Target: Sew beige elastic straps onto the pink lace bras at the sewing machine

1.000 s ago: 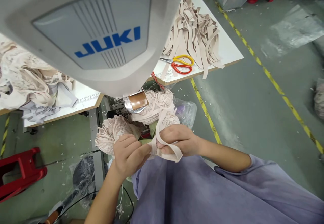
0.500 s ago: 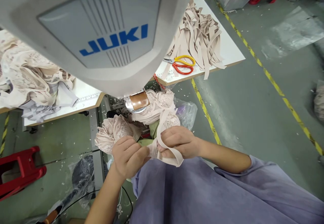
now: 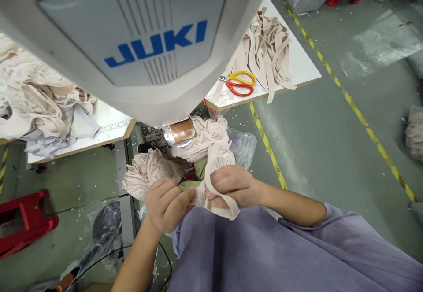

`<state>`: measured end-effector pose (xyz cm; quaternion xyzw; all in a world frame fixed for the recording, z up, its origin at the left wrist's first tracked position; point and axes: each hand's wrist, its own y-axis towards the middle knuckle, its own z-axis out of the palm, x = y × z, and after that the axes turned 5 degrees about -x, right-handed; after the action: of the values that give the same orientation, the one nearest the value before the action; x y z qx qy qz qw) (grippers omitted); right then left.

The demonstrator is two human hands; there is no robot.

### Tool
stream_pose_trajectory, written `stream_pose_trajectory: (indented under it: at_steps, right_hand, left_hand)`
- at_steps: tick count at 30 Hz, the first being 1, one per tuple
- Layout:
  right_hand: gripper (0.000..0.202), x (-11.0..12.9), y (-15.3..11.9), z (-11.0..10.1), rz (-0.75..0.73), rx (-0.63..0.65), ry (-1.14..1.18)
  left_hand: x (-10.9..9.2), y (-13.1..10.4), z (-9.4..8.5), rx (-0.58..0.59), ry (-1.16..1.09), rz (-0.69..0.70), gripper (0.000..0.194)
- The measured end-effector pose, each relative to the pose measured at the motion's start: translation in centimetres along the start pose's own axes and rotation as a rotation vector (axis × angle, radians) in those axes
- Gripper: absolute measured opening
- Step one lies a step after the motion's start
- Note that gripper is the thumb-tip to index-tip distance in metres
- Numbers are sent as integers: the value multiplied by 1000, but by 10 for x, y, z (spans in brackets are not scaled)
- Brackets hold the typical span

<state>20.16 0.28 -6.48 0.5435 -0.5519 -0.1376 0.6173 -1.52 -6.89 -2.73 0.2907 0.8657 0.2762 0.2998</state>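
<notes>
A beige elastic strap (image 3: 228, 208) loops between my hands, just in front of my body. My left hand (image 3: 168, 205) is closed on the left end of the strap, with its thumb on top. My right hand (image 3: 234, 185) has its fingers bent around the strap where it curves; part of the loop passes over these fingers. Beige lace pieces (image 3: 147, 173) are bunched behind my left hand. More lace fabric (image 3: 211, 133) lies beyond my right hand, beneath the sewing machine head (image 3: 158, 94).
The white table (image 3: 306, 69) on the right bears beige strips (image 3: 269, 54) and scissors with yellow and red handles (image 3: 241, 84). On the left table (image 3: 112, 122) lies a heap of beige garments (image 3: 42, 94). A red stool (image 3: 29, 221) stands at lower left.
The camera view has shifted slightly, so the machine head looks larger and further right. Both hands keep their hold on the strap, almost unmoved.
</notes>
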Motion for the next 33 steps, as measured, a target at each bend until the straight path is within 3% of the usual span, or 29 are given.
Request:
stream_pose_trajectory:
  at_steps: [11, 22, 25, 28, 30, 33]
  right_hand:
    - [7, 0, 13, 4, 0, -46, 17]
    - [10, -2, 6, 7, 28, -41, 42]
    - [15, -2, 3, 7, 57, -22, 44]
    - [21, 0, -1, 5, 130, -15, 55]
    - [19, 2, -3, 4, 242, -34, 91]
    - [10, 5, -1, 7, 574, -119, 206]
  left_hand:
    - [3, -4, 0, -12, 32, -25, 10]
    - [4, -3, 0, -30, 27, -26, 6]
    - [4, -3, 0, -26, 28, -20, 13]
    - [4, -3, 2, -12, 15, -53, 22]
    - [2, -4, 5, 14, -76, -162, 20]
    - [-3, -5, 12, 36, -349, -429, 12]
